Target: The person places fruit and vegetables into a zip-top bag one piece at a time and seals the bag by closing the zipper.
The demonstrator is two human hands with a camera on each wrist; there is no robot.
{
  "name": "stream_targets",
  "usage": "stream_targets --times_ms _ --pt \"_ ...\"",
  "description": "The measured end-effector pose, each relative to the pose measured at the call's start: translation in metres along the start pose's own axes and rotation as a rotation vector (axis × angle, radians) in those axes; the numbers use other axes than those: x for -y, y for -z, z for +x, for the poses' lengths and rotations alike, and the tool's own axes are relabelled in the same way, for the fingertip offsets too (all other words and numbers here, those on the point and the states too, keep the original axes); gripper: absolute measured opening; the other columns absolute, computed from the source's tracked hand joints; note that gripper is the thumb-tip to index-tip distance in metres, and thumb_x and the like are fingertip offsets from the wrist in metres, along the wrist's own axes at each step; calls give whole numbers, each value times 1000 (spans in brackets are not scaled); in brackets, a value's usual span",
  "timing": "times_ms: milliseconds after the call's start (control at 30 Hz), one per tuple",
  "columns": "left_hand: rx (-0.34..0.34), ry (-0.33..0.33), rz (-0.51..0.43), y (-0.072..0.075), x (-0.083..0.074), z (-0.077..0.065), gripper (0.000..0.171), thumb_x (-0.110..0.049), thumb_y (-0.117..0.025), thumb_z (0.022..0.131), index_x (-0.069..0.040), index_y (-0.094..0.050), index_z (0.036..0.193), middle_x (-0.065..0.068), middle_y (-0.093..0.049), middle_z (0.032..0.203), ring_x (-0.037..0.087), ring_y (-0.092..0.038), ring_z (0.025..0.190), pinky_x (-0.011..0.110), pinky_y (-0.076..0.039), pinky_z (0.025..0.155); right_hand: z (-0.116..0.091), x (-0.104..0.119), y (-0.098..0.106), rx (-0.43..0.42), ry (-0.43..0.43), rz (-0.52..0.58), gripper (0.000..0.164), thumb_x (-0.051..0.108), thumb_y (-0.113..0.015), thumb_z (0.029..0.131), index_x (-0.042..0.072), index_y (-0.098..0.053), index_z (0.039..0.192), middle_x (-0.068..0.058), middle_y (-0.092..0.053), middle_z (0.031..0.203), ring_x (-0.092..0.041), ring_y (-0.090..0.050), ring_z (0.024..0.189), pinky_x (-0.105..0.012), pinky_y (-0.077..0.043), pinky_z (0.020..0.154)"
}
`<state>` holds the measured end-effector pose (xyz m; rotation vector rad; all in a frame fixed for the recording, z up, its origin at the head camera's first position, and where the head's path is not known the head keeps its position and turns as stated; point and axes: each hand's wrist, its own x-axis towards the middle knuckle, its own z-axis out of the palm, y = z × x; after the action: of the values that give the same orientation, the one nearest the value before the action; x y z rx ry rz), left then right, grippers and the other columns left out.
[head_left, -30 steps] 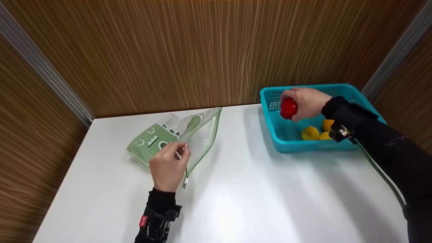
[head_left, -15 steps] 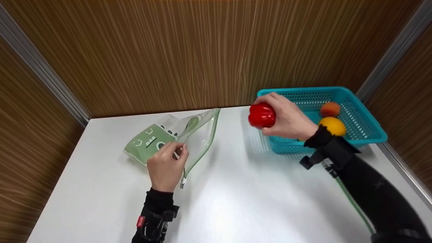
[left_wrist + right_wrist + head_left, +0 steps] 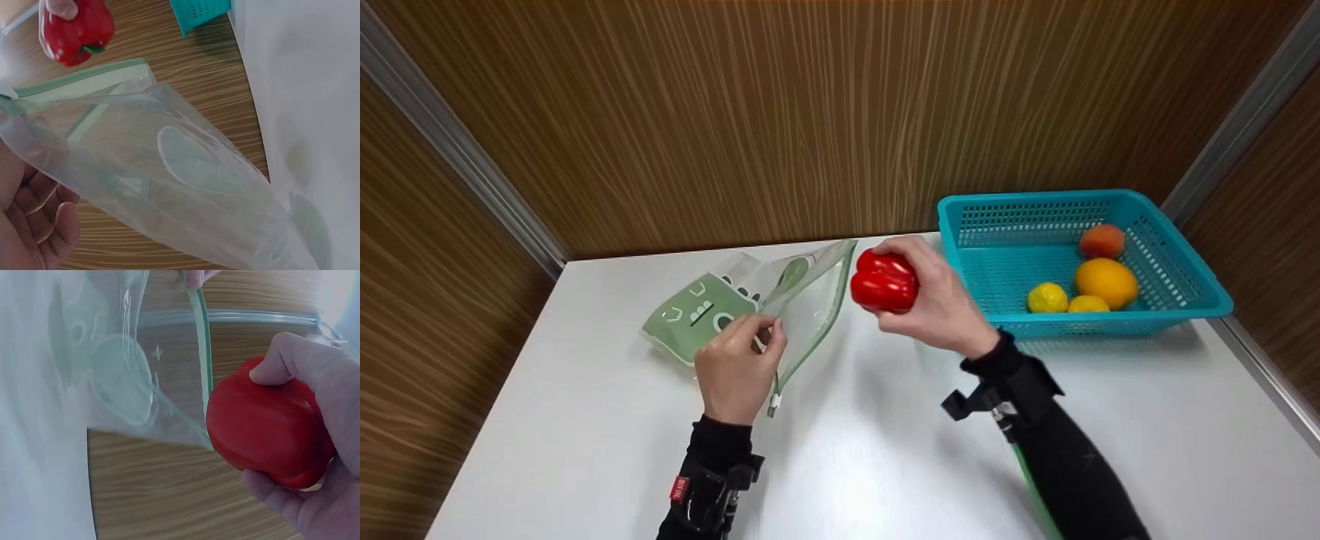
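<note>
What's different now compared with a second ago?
The right hand has carried the red bell pepper leftward, from over the teal basket to near the green-and-clear bag, never letting go. The peach, hidden at first, now shows in the basket. The left hand stays pinching the bag's edge; bag and basket look unmoved.

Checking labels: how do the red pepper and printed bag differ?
The red pepper is opaque; the printed bag is partly see-through. The pepper is compact and rounded, the bag larger and loosely spread. The right grip holds the pepper; the left grip pinches the bag's edge. Both are held.
</note>
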<state>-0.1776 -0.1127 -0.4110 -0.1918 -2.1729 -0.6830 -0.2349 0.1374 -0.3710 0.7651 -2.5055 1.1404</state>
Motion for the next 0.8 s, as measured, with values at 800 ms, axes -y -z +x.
stream_targets --times_ms 800 --pt "28 -22 -21 -4 -7 -2 7 -15 -67 81 -13 -70 75 -2 -64 62 11 -59 52 23 -43 48 -10 4 -55 -54 75 61 66 22 -78 70 22 -47 128 3 -53 127 -13 -54 117 -36 -53 95"
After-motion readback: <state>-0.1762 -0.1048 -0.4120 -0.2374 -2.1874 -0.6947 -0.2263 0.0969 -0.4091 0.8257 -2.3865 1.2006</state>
